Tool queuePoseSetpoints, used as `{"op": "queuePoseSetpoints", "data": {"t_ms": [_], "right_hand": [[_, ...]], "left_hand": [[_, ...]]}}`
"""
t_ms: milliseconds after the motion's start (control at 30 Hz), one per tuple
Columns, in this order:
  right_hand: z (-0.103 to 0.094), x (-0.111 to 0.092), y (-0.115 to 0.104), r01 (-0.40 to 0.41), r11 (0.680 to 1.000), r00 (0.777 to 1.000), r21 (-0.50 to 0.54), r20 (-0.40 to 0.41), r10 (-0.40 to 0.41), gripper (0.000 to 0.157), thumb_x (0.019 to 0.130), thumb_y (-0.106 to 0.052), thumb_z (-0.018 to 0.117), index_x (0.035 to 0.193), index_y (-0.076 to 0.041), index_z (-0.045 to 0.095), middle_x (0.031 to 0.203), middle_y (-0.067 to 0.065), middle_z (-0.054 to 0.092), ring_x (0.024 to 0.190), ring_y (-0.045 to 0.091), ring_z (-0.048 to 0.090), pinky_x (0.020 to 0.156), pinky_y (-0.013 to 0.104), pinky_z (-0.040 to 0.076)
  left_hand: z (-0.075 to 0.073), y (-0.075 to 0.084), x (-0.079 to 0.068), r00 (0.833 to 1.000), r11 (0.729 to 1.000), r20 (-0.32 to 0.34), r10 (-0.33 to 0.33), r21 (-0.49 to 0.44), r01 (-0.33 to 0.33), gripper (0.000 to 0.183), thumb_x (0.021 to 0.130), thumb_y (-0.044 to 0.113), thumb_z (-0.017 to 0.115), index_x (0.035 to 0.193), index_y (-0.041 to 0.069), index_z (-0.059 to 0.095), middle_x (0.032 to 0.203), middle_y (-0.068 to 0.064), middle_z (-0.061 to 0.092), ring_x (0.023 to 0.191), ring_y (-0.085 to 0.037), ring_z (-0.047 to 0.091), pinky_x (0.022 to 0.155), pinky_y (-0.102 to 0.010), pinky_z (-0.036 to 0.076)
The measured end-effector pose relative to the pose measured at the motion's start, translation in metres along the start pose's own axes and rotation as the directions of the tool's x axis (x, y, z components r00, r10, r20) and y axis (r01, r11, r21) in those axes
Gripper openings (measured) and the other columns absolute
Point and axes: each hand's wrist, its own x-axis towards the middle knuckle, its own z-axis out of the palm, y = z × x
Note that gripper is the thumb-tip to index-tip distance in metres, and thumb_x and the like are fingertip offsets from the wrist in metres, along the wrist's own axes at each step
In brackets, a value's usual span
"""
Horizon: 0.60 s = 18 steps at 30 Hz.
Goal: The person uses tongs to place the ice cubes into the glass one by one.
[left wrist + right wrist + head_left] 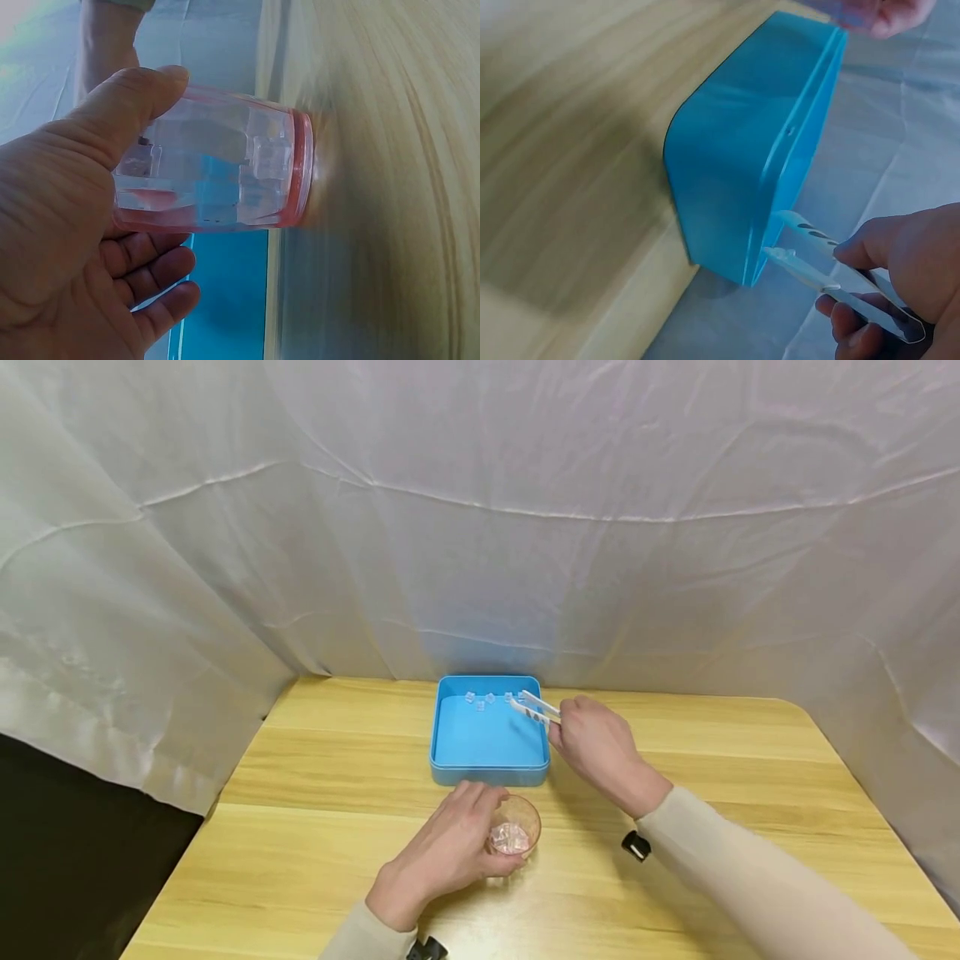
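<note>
My left hand (450, 839) holds a pinkish clear cup (217, 161) by its sides, thumb on one side and fingers on the other. Clear cubes (509, 837) lie in the cup, which stands upright on the table. In my right hand (600, 747) are small tongs (806, 274) with pale tips. They reach over the right wall of a blue box (487, 743), tips apart near its back right corner. Several clear ice-like cubes (481, 706) lie along the back of the box. Its inner floor is hidden in the right wrist view.
The wooden table (322, 835) bears the box in front of the cup. A pale curtain (480, 560) hangs behind the table and along its sides. Black wrist devices (636, 846) show at both cuffs.
</note>
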Motion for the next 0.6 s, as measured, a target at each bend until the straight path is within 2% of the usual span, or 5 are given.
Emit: {"op": "queuePoseSetpoints", "data": {"t_ms": [167, 333, 500, 600], "right_hand": [[0.008, 0.012, -0.004, 0.023, 0.998, 1.0, -0.054, 0.018, -0.022, 0.026, 0.092, -0.013, 0.065, 0.07, -0.007, 0.053, 0.066, 0.005, 0.046, 0.057, 0.02, 0.045, 0.042, 0.036, 0.043], [0.014, 0.022, -0.008, 0.061, 0.992, 0.996, -0.11, 0.069, -0.054, 0.026, 0.091, -0.008, 0.066, 0.068, -0.008, 0.054, 0.067, 0.004, 0.049, 0.062, 0.019, 0.048, 0.045, 0.032, 0.044], [0.02, 0.03, -0.01, 0.053, 0.984, 0.992, -0.17, 0.12, -0.032, 0.016, 0.095, -0.008, 0.063, 0.08, -0.003, 0.062, 0.074, 0.006, 0.055, 0.068, 0.021, 0.053, 0.052, 0.033, 0.05], [0.022, 0.034, -0.012, 0.053, 0.98, 0.99, -0.192, 0.14, -0.026, 0.016, 0.097, -0.008, 0.059, 0.084, -0.001, 0.065, 0.075, 0.008, 0.057, 0.069, 0.022, 0.054, 0.057, 0.033, 0.053]], "left_hand": [[0.0, -0.001, 0.0, 1.0, 1.0, 0.002, 0.003, -0.005, -0.003, 0.074, 0.082, 0.053, 0.086, 0.135, 0.009, 0.06, 0.124, -0.003, 0.064, 0.115, -0.019, 0.054, 0.104, -0.037, 0.05], [0.0, -0.001, 0.0, 1.0, 1.0, 0.006, 0.0, 0.002, 0.0, 0.073, 0.083, 0.053, 0.086, 0.135, 0.009, 0.059, 0.125, -0.003, 0.064, 0.116, -0.019, 0.053, 0.105, -0.037, 0.05], [0.0, -0.001, 0.0, 1.0, 1.0, 0.012, -0.006, 0.002, 0.006, 0.075, 0.083, 0.053, 0.085, 0.137, 0.01, 0.058, 0.125, -0.002, 0.064, 0.116, -0.018, 0.053, 0.105, -0.036, 0.05], [0.0, 0.0, 0.0, 1.0, 1.0, 0.012, -0.002, -0.001, 0.002, 0.074, 0.083, 0.053, 0.085, 0.137, 0.009, 0.059, 0.125, -0.002, 0.064, 0.116, -0.018, 0.053, 0.105, -0.036, 0.05]]}}
